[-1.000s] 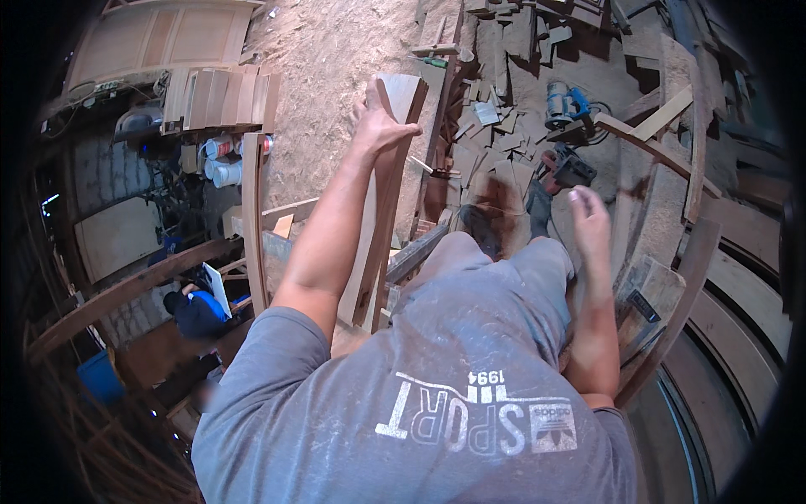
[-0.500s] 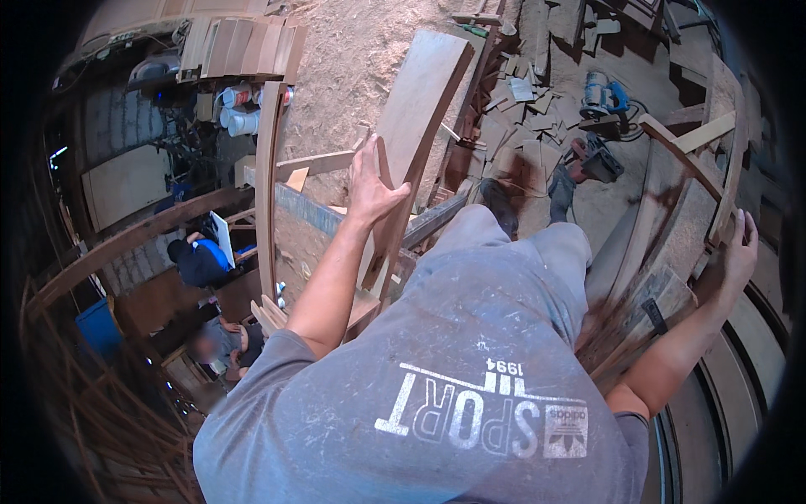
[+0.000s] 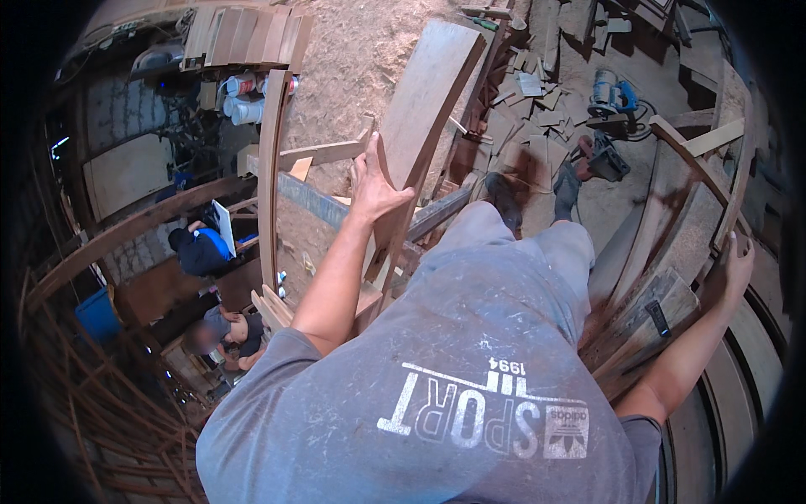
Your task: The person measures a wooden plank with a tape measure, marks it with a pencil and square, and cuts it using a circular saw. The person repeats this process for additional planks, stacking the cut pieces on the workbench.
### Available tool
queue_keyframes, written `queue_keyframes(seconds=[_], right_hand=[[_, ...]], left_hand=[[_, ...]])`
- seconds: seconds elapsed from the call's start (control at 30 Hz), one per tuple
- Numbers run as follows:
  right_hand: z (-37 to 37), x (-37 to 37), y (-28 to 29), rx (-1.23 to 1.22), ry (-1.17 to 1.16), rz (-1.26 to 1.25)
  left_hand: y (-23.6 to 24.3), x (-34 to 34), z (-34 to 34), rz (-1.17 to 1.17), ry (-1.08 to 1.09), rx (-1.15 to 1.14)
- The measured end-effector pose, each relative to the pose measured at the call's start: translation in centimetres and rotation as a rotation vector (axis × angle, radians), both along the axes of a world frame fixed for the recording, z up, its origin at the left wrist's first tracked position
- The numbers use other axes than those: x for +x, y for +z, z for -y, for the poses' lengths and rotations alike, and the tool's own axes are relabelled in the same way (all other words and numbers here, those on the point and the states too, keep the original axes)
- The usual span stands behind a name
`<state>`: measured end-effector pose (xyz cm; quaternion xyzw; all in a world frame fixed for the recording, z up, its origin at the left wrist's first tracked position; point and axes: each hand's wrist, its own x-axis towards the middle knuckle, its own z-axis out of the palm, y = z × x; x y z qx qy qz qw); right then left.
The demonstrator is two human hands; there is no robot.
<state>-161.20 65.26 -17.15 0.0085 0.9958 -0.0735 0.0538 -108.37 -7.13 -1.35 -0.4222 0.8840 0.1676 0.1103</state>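
My left hand [image 3: 375, 191] is shut on a long, pale wide board [image 3: 428, 92], gripping its side about midway, thumb across it. The board lies lengthwise to the left of my legs, over a dark beam [image 3: 311, 203]. At the far right my right hand [image 3: 736, 269] is closed at the end of a narrow plank [image 3: 737, 181]; its fingertips are small and partly hidden. Just inward of that hand are a weathered wooden piece [image 3: 672, 294] with a dark fitting [image 3: 656, 319] and a curved dark strip [image 3: 688, 160].
A blue router [image 3: 609, 98] and a dark power tool [image 3: 606, 160] lie near my feet among offcuts [image 3: 537, 118]. A slender upright board [image 3: 270, 176], stacked panels [image 3: 243, 38] and white buckets [image 3: 243, 109] are at left. Two people [image 3: 201, 248], [image 3: 227, 336] are lower left, beside a blue bin [image 3: 96, 315].
My left hand has slid from the board's far end to its middle, and that end has swung away. My right hand has moved outward from beside my legs to the narrow plank.
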Motion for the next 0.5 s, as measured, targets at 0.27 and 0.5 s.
queue_keyframes(seconds=[0.27, 0.5], right_hand=[[4.7, 1.9, 4.1, -0.083, -0.024, 0.124], [4.4, 1.7, 4.0, -0.077, -0.052, 0.218]], left_hand=[[0.4, 1.3, -0.6, 0.02, 0.048, 0.016], [-1.2, 2.0, 0.8, -0.143, -0.135, -0.055]])
